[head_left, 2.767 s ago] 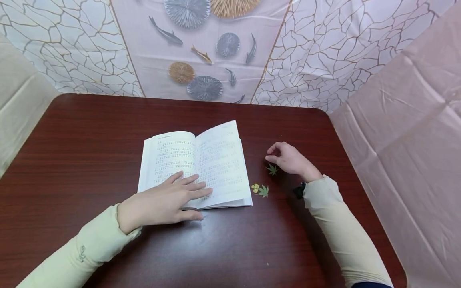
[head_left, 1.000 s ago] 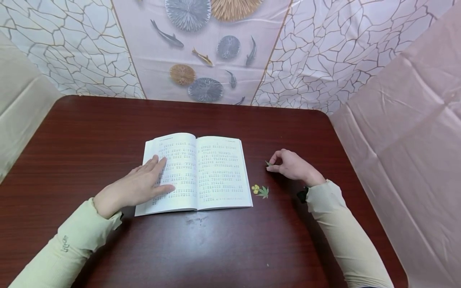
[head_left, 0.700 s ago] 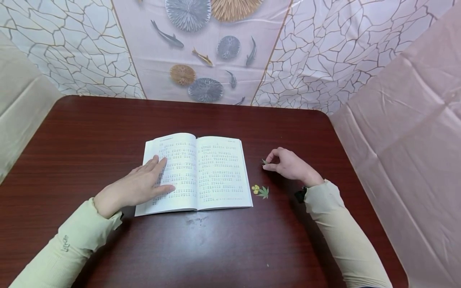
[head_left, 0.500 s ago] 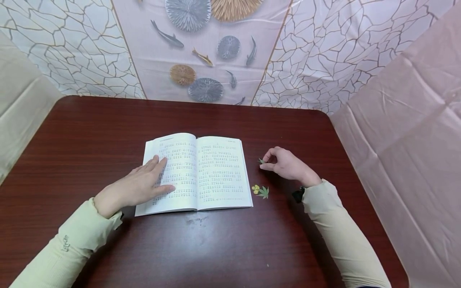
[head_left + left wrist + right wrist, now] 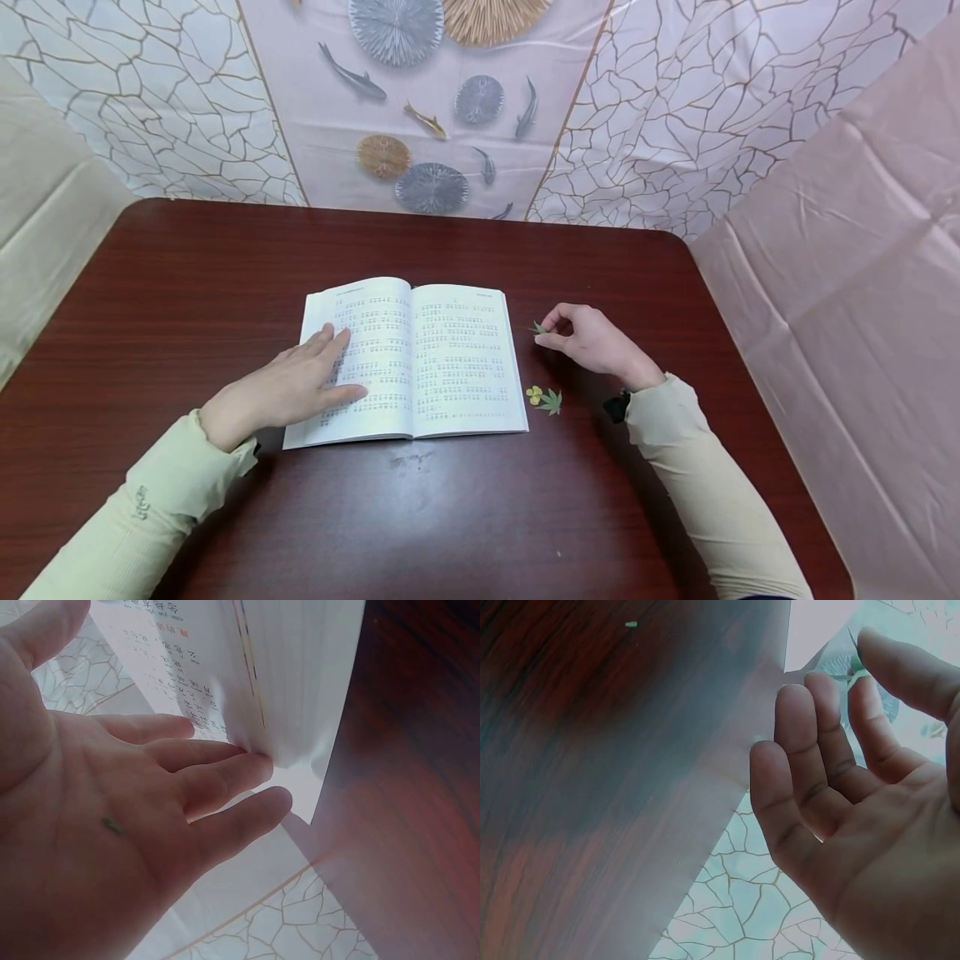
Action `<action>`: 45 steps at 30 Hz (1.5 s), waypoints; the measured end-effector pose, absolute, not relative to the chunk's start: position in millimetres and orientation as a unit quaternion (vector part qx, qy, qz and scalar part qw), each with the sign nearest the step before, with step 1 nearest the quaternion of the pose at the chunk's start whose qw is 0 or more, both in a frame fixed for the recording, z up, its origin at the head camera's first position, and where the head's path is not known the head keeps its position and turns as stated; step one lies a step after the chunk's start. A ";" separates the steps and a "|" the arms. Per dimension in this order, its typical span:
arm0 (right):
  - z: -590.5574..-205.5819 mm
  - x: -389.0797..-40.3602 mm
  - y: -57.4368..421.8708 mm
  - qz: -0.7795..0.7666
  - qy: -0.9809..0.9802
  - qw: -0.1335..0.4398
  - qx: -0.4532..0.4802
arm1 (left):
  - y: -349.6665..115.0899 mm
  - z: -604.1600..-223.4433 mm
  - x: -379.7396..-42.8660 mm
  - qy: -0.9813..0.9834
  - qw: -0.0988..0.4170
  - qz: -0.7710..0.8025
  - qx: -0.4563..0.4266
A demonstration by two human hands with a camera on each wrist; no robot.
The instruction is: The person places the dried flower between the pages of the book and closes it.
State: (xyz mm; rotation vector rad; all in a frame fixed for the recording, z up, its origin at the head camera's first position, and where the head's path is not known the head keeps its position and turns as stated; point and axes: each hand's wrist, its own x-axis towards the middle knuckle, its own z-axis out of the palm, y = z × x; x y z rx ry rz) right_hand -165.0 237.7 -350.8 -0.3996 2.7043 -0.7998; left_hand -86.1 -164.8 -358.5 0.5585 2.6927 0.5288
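So the right grip (image 5: 592,337) is narrow, with thumb and forefinger pinching a small green leaf (image 5: 538,327). That leaf sits right at the fingertips, poking out to the left of the grip, a bit short of the open book (image 5: 461,362). Can't really tell if it's touching the worktop (image 5: 465,517) or held just above it. The other three fingers are gently bent and hold nothing, going by the right wrist view.

Closer to the person than that grip, and slightly left of it, there's a yellow flower (image 5: 534,394) with a second leaf (image 5: 551,402) just beside it on its right, both lying on the worktop near the book's right edge.

The left grip (image 5: 273,400) is wide, fingers fairly straight and thumb out to the side, resting on the left page. The right page is over to the right of it, between the two grips.
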 end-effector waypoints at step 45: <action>-352.0 -167.2 225.8 -0.327 0.923 0.134 -0.150 | -165.5 -361.1 -88.6 0.945 0.162 0.199 0.203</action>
